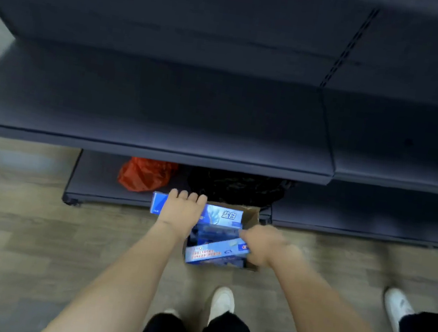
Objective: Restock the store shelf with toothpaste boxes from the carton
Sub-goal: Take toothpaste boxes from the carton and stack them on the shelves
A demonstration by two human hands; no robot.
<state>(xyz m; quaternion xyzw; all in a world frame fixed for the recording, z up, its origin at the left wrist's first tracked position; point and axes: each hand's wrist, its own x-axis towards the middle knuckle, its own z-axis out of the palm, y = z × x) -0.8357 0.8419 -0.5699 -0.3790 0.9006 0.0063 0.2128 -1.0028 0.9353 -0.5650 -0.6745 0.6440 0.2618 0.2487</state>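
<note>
— What have your hands got?

— Your left hand [181,212] grips a long blue toothpaste box [222,215], fingers curled over its far edge, long axis running left to right above the brown cardboard carton [251,215]. Your right hand [262,246] is blurred; its fingers seem clamped on a second blue toothpaste box [214,253], tilted in the carton.

— And the target?

— The dark grey metal store shelf [146,133] lies straight ahead, above both boxes.

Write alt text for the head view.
A person's left hand and right hand each grip a blue toothpaste box over an open carton on the floor, below a bare dark shelf. A red bag lies on the bottom shelf.
</note>
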